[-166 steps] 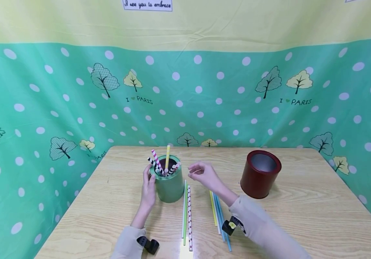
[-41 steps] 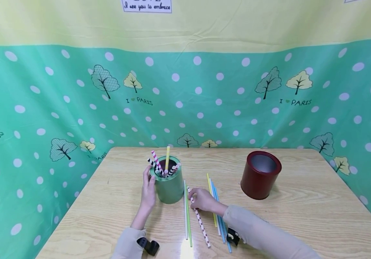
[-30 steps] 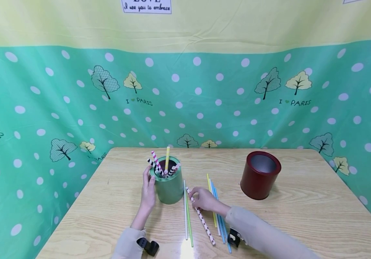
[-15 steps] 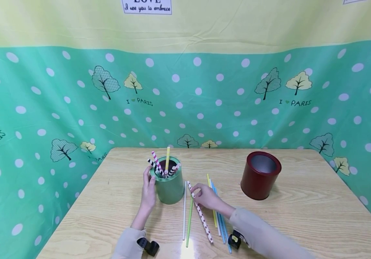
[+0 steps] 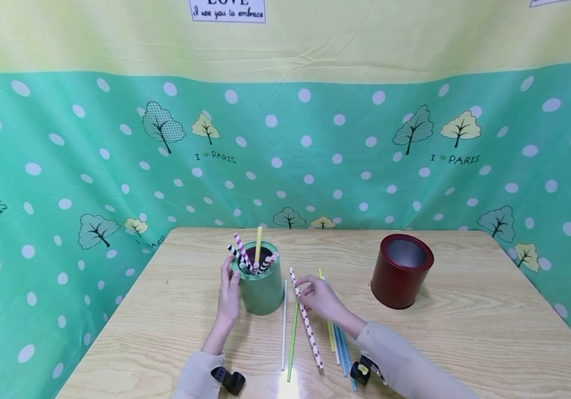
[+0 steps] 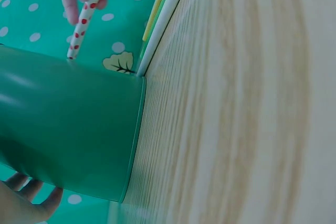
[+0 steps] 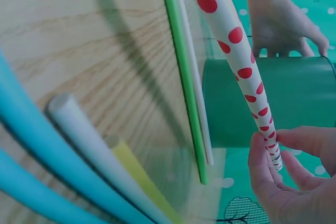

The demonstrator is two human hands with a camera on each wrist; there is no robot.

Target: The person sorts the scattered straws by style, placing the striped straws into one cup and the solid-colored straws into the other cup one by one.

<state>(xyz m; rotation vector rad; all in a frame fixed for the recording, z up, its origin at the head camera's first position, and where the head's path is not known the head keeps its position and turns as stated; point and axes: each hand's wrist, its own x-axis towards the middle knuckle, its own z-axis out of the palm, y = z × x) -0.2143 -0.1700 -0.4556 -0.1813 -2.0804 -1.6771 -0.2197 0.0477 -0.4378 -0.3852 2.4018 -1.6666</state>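
Head view, right hand (image 5: 321, 299) narrowed to a pinch on the dotted straw (image 5: 309, 331) near its far end, left hand (image 5: 228, 296) holding the green can (image 5: 263, 295) by its side.

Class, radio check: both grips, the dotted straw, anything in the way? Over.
Left grip around green can. Right grip pinching dotted straw, lifted off table. Possible snag: straws inside can's mouth.

Two canisters (image 5: 261, 296), one table (image 5: 475, 321), two wrist cameras (image 5: 360, 373), seven straws (image 5: 310, 333) outside the canisters, several inside one.
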